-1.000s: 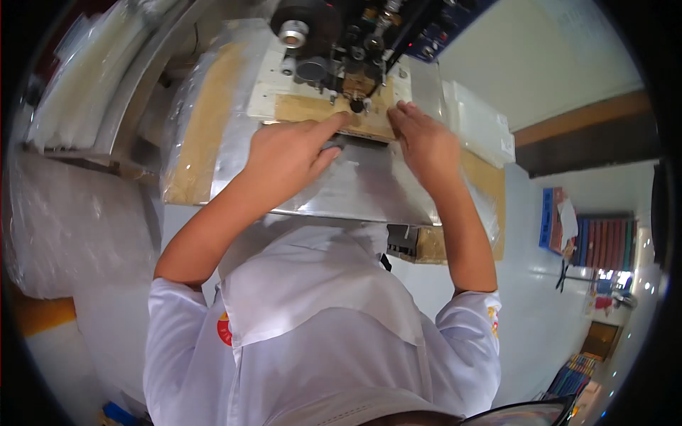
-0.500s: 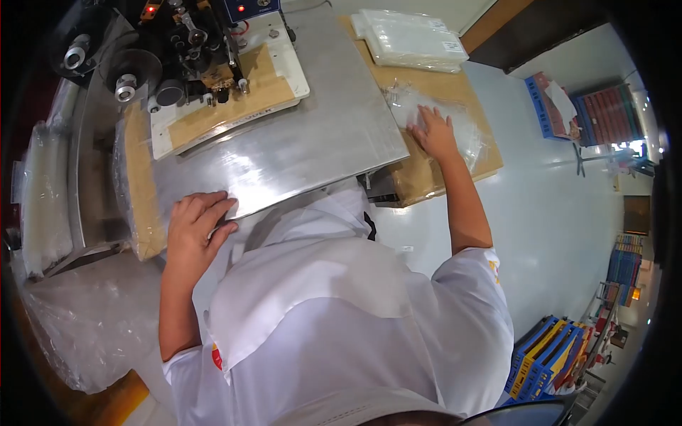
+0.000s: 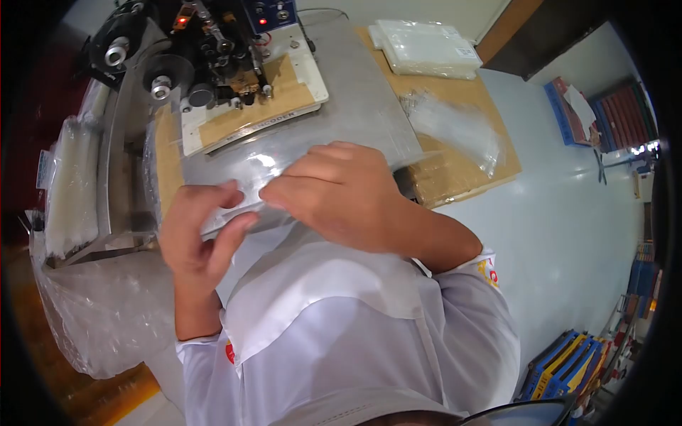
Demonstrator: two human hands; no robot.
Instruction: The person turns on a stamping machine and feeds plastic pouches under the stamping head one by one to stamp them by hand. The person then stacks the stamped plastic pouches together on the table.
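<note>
My right hand (image 3: 341, 195) is in front of the encoder machine (image 3: 245, 117), fingers pinched toward my left hand. A thin clear plastic bag (image 3: 425, 156) seems to be in its grip; a faint, see-through edge shows beyond the knuckles, and the rest is hidden or blurred. My left hand (image 3: 202, 227) is at the near edge of the metal table (image 3: 355, 92), thumb and fingers apart and holding nothing. Loose clear plastic bags (image 3: 458, 131) lie in a pile on the brown cardboard (image 3: 501, 106) at the right.
A wrapped stack of clear bags (image 3: 426, 50) lies behind the loose pile. More bundled plastic (image 3: 74, 184) stands at the left, above a large clear sheet (image 3: 106, 312). Blue and yellow racks (image 3: 565, 366) stand on the floor at lower right.
My right hand has moved left from the loose bags to beside my left hand, seemingly bringing a clear bag. The left thumb and fingers have lifted and spread. The view has shifted slightly.
</note>
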